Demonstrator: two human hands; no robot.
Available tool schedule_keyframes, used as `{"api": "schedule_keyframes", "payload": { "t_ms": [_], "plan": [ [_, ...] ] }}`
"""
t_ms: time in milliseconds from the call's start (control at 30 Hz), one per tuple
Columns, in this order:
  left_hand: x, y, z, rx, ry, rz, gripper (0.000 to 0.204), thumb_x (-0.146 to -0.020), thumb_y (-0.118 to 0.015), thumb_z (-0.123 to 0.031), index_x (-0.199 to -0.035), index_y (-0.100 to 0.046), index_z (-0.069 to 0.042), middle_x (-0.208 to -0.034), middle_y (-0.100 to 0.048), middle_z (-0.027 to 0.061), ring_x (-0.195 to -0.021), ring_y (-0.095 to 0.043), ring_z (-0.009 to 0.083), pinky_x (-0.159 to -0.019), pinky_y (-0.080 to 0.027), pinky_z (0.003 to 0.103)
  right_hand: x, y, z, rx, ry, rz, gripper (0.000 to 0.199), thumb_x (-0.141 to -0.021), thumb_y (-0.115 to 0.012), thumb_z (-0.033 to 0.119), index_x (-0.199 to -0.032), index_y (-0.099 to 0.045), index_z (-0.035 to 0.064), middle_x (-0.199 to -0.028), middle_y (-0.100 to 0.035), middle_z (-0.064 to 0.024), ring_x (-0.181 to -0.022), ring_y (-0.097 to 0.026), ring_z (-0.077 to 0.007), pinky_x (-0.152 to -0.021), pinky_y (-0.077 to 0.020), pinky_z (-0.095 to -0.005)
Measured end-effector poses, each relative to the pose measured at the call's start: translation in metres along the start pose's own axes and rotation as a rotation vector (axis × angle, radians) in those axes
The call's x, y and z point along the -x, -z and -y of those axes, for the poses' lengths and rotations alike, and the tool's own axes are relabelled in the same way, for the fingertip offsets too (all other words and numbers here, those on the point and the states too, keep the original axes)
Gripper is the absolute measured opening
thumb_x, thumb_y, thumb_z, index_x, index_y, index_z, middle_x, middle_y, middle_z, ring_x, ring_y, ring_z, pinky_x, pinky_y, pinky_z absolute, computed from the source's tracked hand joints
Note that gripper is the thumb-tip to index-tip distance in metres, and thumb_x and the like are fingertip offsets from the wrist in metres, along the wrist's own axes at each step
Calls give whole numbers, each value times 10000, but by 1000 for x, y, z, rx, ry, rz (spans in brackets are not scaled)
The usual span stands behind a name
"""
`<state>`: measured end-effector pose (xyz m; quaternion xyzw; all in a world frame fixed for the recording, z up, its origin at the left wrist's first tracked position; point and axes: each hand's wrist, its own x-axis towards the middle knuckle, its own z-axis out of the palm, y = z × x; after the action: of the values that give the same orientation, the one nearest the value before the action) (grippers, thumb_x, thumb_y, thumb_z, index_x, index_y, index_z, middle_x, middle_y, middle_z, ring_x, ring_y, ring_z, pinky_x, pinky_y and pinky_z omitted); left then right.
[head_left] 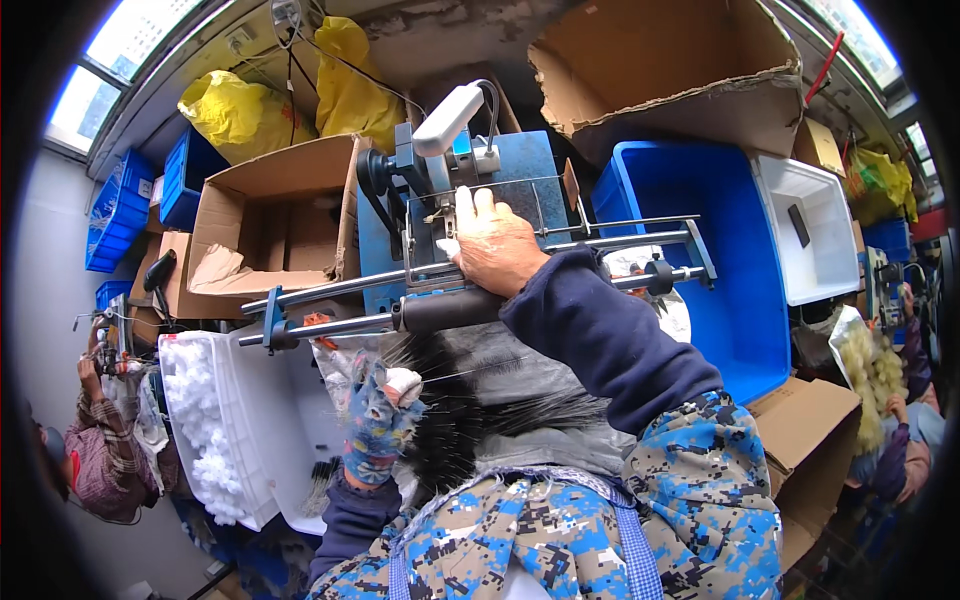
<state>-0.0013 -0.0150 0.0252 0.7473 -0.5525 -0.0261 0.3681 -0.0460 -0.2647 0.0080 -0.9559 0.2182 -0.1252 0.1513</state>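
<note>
My left hand [376, 415], in a mottled blue glove with pale fingertip covers, is closed in a pinch. A thin straight strand [470, 372] runs out of it to the right. Below and beside it a mass of long black bristles [440, 400] lies on a grey sheet [545, 375] over my lap. My right hand [492, 240], ungloved but for white covers on some fingertips, reaches onto the bench machine [435, 180]. Its fingers are stretched out and its thumb is apart, beside the machine's metal working head. Anything small under the fingers is hidden.
Two metal rails [375, 322] with a dark padded roller [450, 310] cross before me. An open carton [270, 230] and a white bin of white tufts [205, 420] stand left; a blue tub [700, 260] and white tray [810, 230] stand right. People work at both edges.
</note>
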Motion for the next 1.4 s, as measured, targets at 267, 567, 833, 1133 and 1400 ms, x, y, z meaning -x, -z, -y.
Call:
{"api": "schedule_keyframes", "payload": {
  "t_ms": [267, 567, 833, 1133, 1400],
  "plan": [
    [16, -1, 13, 34, 135, -14, 279, -714, -594, 83, -965, -599, -40, -852, -594, 77, -708, -569, 165, -591, -453, 260, 21, 45, -57, 151, 28, -33, 397, -734, -690, 257, -1000, -585, -18, -1057, -461, -137, -957, -472, -283, -755, -386, -400],
    [8, -9, 8, 124, 210, -126, 241, -740, -652, 40, -966, -606, -30, -827, -636, 82, -729, -596, 179, -621, -472, 288, 7, 57, -87, 308, 87, 43, 102, -763, -540, 58, -817, -619, 95, -805, -623, -62, -877, -539, -235, -771, -366, -381],
    [13, -11, 12, 261, 303, -130, 131, -811, -610, 14, -936, -607, -25, -771, -638, 83, -672, -601, 132, -596, -485, 241, 108, 88, -8, -608, 273, -28, 250, -708, -613, -15, -955, -598, 15, -835, -593, -124, -791, -571, -271, -768, -433, -372],
    [3, -20, 15, -40, -37, 126, 248, -728, -677, -53, -964, -604, -75, -778, -617, 68, -684, -595, 258, -602, -472, 333, 72, 120, 9, -1272, 33, -170, 168, -915, -511, 93, -988, -598, -31, -686, -566, -39, -544, -460, -42, -477, -377, -177],
    [26, -18, 62, -374, 131, 382, 314, -638, -662, -65, -948, -609, -65, -845, -627, 97, -843, -569, 329, -726, -465, 424, -21, 36, -40, 234, 76, -56, 134, -758, -538, 99, -846, -629, 56, -925, -566, -161, -852, -560, -297, -684, -461, -418]
  ]
}}
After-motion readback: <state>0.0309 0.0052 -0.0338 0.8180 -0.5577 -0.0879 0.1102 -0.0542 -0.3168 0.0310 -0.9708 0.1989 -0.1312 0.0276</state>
